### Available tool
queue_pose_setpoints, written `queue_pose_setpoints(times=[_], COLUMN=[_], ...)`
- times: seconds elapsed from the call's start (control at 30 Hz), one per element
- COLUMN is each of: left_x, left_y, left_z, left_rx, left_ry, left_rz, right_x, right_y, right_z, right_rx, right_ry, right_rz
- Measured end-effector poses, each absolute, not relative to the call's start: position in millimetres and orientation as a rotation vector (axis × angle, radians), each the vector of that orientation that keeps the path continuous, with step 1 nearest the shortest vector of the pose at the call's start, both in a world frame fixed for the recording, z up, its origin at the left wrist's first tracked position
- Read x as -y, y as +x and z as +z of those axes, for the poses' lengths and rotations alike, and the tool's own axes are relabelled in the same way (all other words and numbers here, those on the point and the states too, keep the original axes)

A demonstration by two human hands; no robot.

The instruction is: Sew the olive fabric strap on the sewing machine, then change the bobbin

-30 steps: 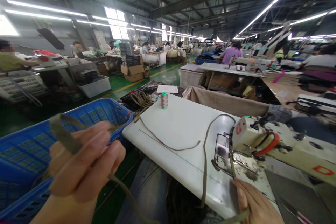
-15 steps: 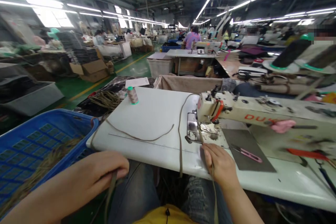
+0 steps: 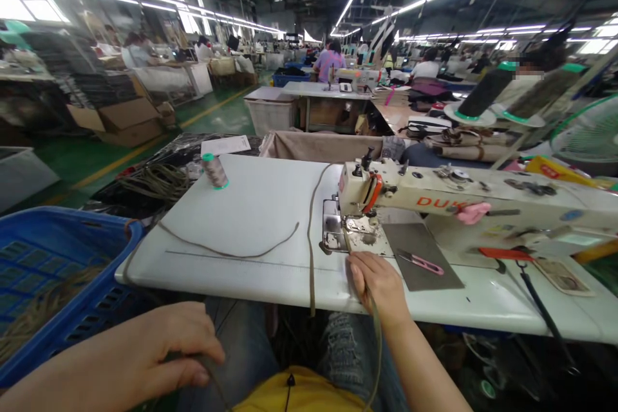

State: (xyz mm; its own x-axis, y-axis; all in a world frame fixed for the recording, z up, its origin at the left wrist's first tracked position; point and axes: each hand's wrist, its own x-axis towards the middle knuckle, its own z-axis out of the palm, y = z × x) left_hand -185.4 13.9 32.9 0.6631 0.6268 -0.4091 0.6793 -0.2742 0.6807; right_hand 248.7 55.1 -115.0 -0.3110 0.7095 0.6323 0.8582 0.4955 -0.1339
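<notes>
On the edge of the white sewing table, my right hand (image 3: 379, 283) closes around a narrow olive-brown fabric strap (image 3: 376, 335). The strap runs from the needle area of the sewing machine (image 3: 367, 196) through my fingers and down towards my lap. Below the table's left front edge is my left hand (image 3: 181, 347), its thumb and fingers curled on another length of strap, mostly hidden by the hand. Two more strap lengths lie on the tabletop: a straight strip (image 3: 311, 257) left of the needle plate, and a curved piece (image 3: 241, 255) further left.
A thread spool (image 3: 215, 172) stands at the table's back left. Pink thread snips (image 3: 421, 262) rest on a dark mat (image 3: 410, 238) beside the machine. At left, a blue basket (image 3: 96, 232) holds strap pieces. Behind the table sits a fabric-lined bin (image 3: 318, 147).
The view has swung right, so everything sits further left. My left hand's fingers have loosened a little around its strap. My right hand stays by the needle plate.
</notes>
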Motion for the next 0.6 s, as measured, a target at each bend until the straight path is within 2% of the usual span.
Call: queue_pose_setpoints(times=[0.1,0.17,0.3,0.43,0.5,0.6], left_x=[-19,-25,-34,-32,-32,-34], left_y=[-176,-161,-114,-61,-40,-19], left_z=[36,21,-64,-162,-189,-203], left_rx=[-1.006,-0.989,-0.901,-1.225,-1.315,-1.291], left_ry=[1.915,1.840,1.437,1.438,1.457,1.560], left_rz=[-0.072,-0.018,0.036,-0.035,-0.078,-0.041], right_x=[-55,-56,-55,-55,-55,-55], right_y=[249,250,252,253,253,253], right_z=[-117,-118,-118,-117,-116,-116], right_rx=[2.100,2.103,2.113,2.126,2.127,2.122], right_ry=[-1.283,-1.285,-1.303,-1.287,-1.275,-1.266], right_rz=[-0.327,-0.338,-0.336,-0.333,-0.335,-0.337])
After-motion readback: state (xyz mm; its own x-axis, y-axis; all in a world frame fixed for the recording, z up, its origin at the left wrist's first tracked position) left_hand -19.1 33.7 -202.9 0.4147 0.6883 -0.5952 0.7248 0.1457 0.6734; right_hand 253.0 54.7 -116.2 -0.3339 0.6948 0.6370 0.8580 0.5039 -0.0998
